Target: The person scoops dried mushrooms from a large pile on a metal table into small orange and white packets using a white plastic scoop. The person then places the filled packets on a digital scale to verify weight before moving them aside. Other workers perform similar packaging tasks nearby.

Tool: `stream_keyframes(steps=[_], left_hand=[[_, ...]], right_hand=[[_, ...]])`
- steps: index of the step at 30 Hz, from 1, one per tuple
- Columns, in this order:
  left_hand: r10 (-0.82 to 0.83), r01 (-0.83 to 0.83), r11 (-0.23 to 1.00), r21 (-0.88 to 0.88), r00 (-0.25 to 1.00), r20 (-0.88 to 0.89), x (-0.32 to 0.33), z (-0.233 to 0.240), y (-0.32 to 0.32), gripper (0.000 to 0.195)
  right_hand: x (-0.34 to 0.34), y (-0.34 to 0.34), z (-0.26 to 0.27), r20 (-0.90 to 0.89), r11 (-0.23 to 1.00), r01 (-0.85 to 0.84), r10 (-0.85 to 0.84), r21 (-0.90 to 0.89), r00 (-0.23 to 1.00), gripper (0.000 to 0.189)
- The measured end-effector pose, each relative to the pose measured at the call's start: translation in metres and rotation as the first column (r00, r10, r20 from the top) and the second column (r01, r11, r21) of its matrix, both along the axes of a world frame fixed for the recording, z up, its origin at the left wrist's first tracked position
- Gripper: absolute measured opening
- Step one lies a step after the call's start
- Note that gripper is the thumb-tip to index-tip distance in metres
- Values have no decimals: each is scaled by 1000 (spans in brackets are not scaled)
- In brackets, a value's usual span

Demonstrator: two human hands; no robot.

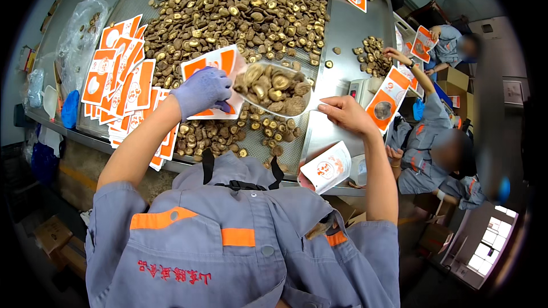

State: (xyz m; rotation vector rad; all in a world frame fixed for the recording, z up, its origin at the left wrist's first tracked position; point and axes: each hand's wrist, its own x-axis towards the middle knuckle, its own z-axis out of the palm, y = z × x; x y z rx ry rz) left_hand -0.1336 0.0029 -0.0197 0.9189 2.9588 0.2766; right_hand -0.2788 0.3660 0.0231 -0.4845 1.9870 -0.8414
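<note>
My left hand [203,92], in a purple glove, grips an orange-and-white pouch [214,57] whose mouth faces right. At that mouth sits the front of a scoop [299,115] heaped with dried shiitake mushrooms [274,87]. My bare right hand [349,113] pinches the scoop's pale handle. Whether any mushrooms are inside the pouch is hidden. Below and behind the scoop, a large pile of dried mushrooms [239,13] spreads over the perforated metal tray [295,139].
Overlapping flat pouches [124,77] lie at left, beside a clear plastic bag [81,38]. A white pouch [327,167] rests near the front edge. To the right are a digital scale [358,90], a windowed pouch [387,99], a smaller mushroom pile [372,56] and co-workers' arms [421,77].
</note>
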Motion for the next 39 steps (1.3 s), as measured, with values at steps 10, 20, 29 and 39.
stream_keyframes(steps=[10,20,29,39], left_hand=[[-86,94,992,85,992,-96,-10,48,56,33],[-183,463,791,400,802,-568,111,132,141,40],[-84,308,887,345,841,-534,103,99,151,29],[126,-37,969,246,926,-357,72,1,101,36]], right_hand=[[25,-96,57,-284,782,-394,565,483,775,43],[208,-76,1,-551,744,-331,-59,-580,832,27],[175,-66,25,-574,842,-540,444,4,688,24],[154,-26,191,-698,732,-490,651,473,300,24]])
